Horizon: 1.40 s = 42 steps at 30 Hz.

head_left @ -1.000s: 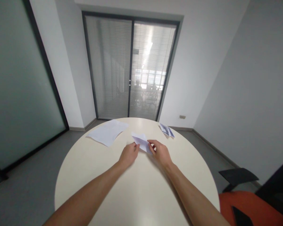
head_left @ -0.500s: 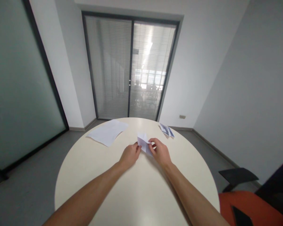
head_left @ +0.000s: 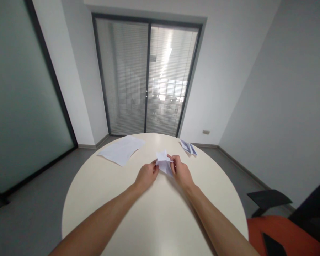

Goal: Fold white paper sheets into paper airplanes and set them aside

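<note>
A small white folded paper (head_left: 164, 163) stands up between my two hands near the far middle of the round cream table (head_left: 154, 220). My left hand (head_left: 146, 175) pinches its left edge with closed fingers. My right hand (head_left: 180, 170) grips its right side, thumb and fingers pressed on the fold. Part of the paper is raised off the tabletop.
A stack of plain white sheets (head_left: 122, 149) lies at the far left of the table. A folded printed paper (head_left: 188, 147) rests at the far right edge. An orange chair (head_left: 280, 236) stands at the right. Glass doors with blinds (head_left: 146, 74) are behind the table.
The folded paper went from lying flatter and pointing left to being gathered upright and more compact between my hands. My right hand moved slightly left toward my left hand.
</note>
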Available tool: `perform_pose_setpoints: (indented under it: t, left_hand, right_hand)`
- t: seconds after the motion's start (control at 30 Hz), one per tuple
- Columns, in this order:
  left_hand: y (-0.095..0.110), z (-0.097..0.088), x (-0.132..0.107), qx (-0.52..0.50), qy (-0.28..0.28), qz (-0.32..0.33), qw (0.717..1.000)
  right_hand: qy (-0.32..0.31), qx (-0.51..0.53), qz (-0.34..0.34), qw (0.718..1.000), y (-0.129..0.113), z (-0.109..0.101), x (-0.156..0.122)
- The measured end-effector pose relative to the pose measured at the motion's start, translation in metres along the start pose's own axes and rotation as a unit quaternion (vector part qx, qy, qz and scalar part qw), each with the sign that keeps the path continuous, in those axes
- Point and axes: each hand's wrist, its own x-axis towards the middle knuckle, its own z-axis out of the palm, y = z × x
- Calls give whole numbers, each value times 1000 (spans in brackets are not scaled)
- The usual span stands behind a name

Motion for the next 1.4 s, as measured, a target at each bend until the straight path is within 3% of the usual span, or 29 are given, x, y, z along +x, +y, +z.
perform_pose_setpoints:
  t: [0.2,0.53,0.77,1.13,1.27,1.4]
  left_hand:
    - [0,-3,1,-24,43,-5,999]
    - [2,0,-1,-56,17,33,998]
    - [-1,-6,1,-47,56,-33,997]
    - [-6,-6,3,-74,70,-56,993]
    - [-5,-5,4,-79,47,-33,995]
    - [-3,-1,1,-85,-23,-9,996]
  right_hand:
    - [18,-17,-5,1000,-1,-3,-1]
    - [-10,17,10,1000,1,0,0]
    - [-9,5,22,1000,-5,-5,0]
    - [-10,-100,-11,995,-5,-11,-1]
    - [-15,-102,-16,995,-3,-8,-1]
    - [-21,-108,-19,994,2,-7,-1]
